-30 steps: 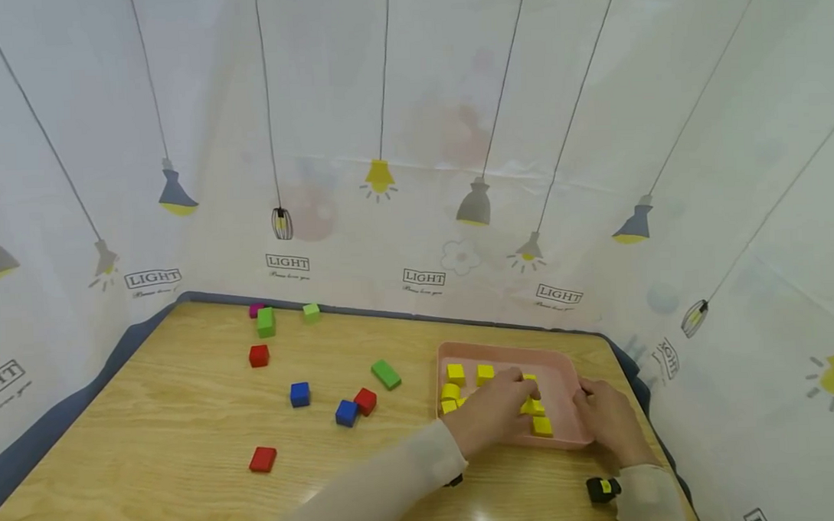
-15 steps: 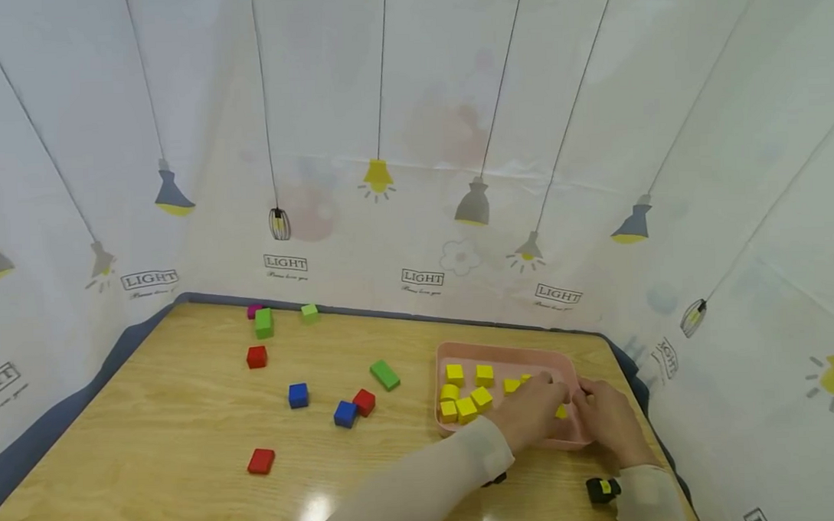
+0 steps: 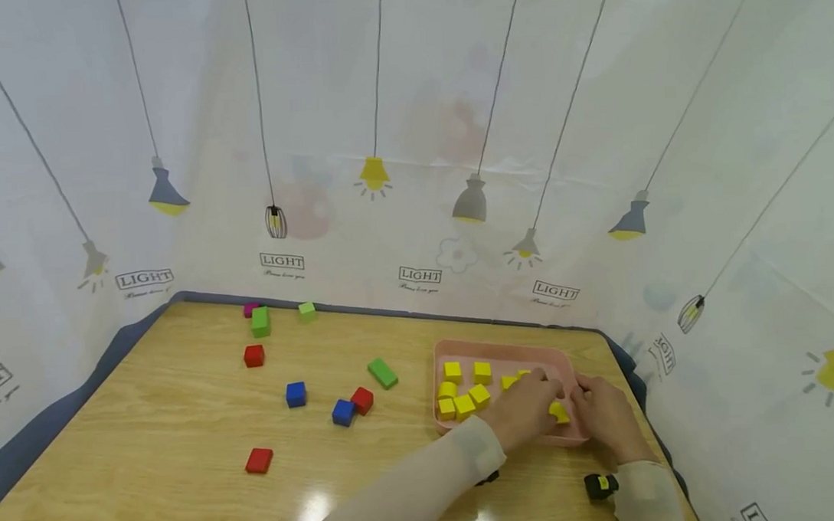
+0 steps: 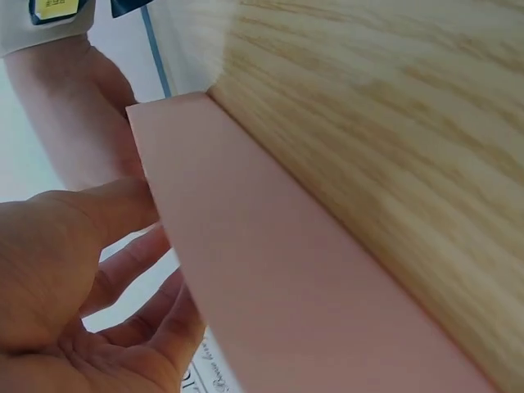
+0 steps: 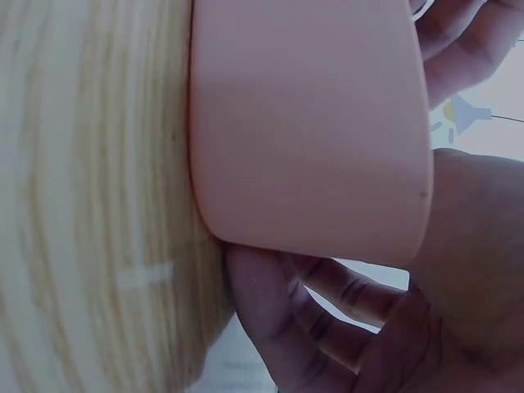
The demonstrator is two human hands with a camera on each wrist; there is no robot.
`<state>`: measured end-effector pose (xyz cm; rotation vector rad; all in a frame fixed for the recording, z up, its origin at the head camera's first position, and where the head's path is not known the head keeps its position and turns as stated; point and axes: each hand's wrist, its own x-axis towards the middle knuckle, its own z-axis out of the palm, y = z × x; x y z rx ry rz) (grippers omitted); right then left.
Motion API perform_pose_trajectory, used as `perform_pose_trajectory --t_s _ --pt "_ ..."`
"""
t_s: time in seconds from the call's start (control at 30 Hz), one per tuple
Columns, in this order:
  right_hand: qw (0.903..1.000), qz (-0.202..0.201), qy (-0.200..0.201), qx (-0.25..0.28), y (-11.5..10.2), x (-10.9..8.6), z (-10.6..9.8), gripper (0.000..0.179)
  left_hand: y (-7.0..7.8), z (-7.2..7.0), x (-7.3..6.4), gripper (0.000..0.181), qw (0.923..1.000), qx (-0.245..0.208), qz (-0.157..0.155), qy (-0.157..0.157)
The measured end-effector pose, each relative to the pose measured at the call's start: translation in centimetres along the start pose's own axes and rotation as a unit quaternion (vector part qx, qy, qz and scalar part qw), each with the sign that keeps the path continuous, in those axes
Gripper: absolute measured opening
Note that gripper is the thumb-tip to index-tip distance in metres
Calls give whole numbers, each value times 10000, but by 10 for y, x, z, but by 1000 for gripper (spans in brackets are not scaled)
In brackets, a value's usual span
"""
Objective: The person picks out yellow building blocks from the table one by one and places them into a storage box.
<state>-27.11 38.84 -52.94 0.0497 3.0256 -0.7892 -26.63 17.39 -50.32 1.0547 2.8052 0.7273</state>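
Observation:
A pink tray (image 3: 504, 348) with several yellow blocks (image 3: 482, 373) in it sits on the right part of the wooden table. My left hand (image 3: 522, 410) reaches over its near side, fingers bent down among the blocks. One yellow block (image 3: 559, 413) shows just right of that hand. In the left wrist view the fingertips disappear behind the tray wall (image 4: 246, 246), so I cannot tell whether they pinch a block. My right hand (image 3: 607, 416) grips the tray's right end. The right wrist view shows its fingers curled against the outside of the end wall.
Left of the tray lie a green block (image 3: 383, 373), red blocks (image 3: 362, 400) (image 3: 254, 355), blue blocks (image 3: 343, 412) (image 3: 296, 394) and a flat red block (image 3: 259, 461). Green blocks (image 3: 260, 321) and a magenta block (image 3: 250, 309) are near the back edge. A printed curtain (image 3: 347, 240) surrounds the table.
My left hand has moved right within the tray, then slightly back left, leaving several yellow blocks at the tray's left uncovered. My right hand stays at the tray's right end.

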Motion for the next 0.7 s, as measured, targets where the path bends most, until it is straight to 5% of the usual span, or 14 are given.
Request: perform_pose_trajectory --t_s 0.4,0.7 --pt "9993 353 -70 -22 2 -4 -2 58 -21 -27 -32 31 9986 404 195 295" --pt "9986 473 -243 -82 2 -12 4 70 -77 -58 -84 42 9983 420 -105 389"
